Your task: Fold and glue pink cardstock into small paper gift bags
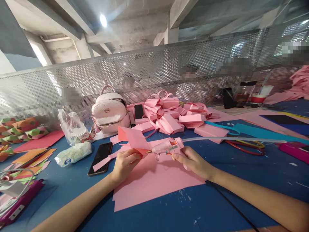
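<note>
My right hand point(190, 161) is wrapped round the handle of a pink hot glue gun point(166, 147). A long clear glue stick point(231, 139) runs out of the gun's back to the right. The metal nozzle points left and meets, or nearly meets, the edge of a folded pink paper piece point(135, 138). Pinched in the fingers of my left hand point(126, 162) is that folded paper, raised above the table. Below both hands lie large flat pink paper sheets point(154, 183). A narrow pink strip point(103, 163) crosses a black phone point(100, 158) beside my left hand.
Behind the hands is a pile of folded pink paper pieces point(169, 119), with a white backpack point(108, 111) to its left. A tissue pack point(73, 154) and magenta power strips point(24, 201) lie on the blue table point(96, 206). A black cord point(231, 204) trails at front right.
</note>
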Demonstrator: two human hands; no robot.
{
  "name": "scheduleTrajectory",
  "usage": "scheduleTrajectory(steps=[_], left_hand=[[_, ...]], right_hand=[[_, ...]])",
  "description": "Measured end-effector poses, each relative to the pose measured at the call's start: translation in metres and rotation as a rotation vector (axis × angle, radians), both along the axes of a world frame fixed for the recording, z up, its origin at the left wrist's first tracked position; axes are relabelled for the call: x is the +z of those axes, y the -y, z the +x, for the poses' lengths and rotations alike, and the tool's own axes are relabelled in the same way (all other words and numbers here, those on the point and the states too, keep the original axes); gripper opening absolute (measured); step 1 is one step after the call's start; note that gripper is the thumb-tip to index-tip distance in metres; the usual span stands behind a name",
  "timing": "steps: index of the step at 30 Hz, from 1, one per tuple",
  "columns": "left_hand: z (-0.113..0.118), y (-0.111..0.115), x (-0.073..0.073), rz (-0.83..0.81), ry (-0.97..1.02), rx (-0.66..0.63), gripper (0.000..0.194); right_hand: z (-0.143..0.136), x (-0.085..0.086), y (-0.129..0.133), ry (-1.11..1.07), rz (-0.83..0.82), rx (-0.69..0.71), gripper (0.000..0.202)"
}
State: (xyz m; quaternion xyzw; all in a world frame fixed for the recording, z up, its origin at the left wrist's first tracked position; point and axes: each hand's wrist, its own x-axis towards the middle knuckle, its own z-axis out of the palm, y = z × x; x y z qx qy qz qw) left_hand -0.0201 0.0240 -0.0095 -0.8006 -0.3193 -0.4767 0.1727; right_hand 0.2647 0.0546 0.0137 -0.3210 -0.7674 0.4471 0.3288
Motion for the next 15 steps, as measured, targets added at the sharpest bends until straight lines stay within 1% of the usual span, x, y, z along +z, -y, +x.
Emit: scheduleTrajectory(steps=[15], left_hand=[[-0.0026,-0.0012,-0.0021,-0.021,0.009,-0.011,0.022]], right_hand=[[0.0023,-0.0002,-0.0029,0.047,0.062,-0.042,0.048]])
